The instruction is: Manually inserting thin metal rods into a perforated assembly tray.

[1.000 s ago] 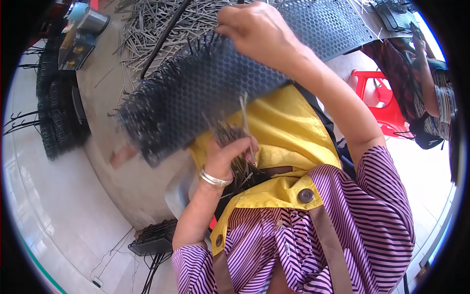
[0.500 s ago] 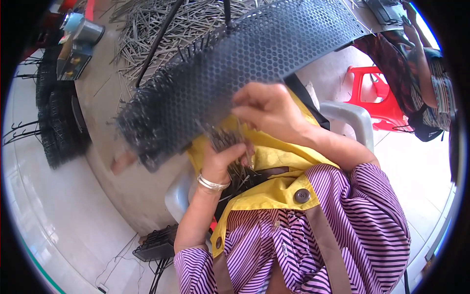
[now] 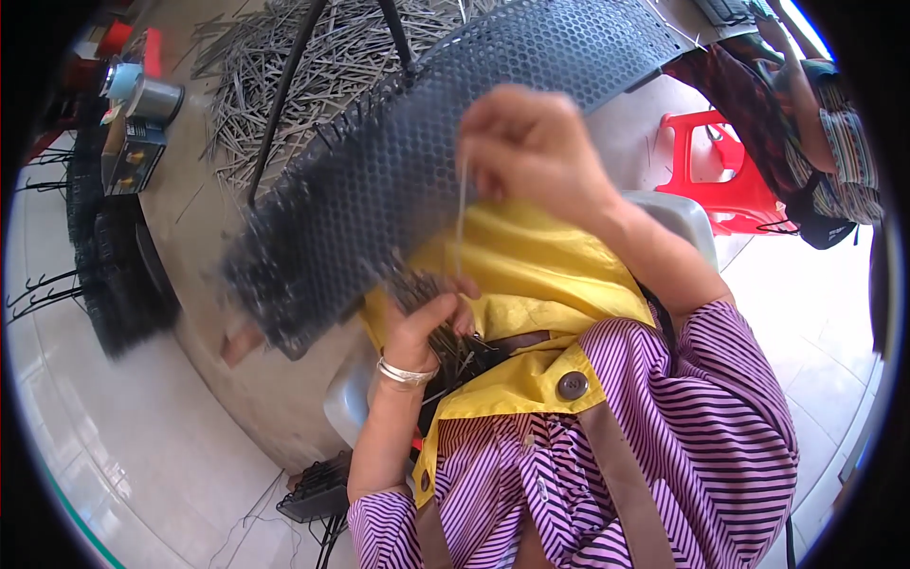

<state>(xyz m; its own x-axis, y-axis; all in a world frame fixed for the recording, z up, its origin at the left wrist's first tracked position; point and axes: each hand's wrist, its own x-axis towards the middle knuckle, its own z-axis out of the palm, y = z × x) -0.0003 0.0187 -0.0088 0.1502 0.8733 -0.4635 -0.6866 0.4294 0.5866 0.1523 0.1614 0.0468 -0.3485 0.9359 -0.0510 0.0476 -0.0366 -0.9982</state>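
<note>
My left hand [image 3: 428,322] is closed round a bundle of thin grey metal strips [image 3: 413,287], low over the yellow apron [image 3: 531,256] on my lap. More dark strip ends poke out below its fingers. A silver bangle circles that wrist. Higher and to the right, my right hand [image 3: 536,152] pinches one thin, pale strip [image 3: 461,218], which hangs down toward the bundle; motion blurs both. Beyond my hands slants a dark perforated metal panel [image 3: 559,57], with many dark hook-like pieces [image 3: 275,247] crowded along its left end, too smeared to make out singly.
A large heap of grey strips [image 3: 275,85] lies on the floor behind the panel. Black hooked racks [image 3: 104,256] stand at left, beside a box [image 3: 136,156] and a metal can [image 3: 156,100]. A red stool [image 3: 697,171] and another person's striped sleeve [image 3: 848,152] are at right.
My right hand has risen away from the left one, and a strip now shows stretched below its fingers. My left hand keeps its bundle in nearly the same place.
</note>
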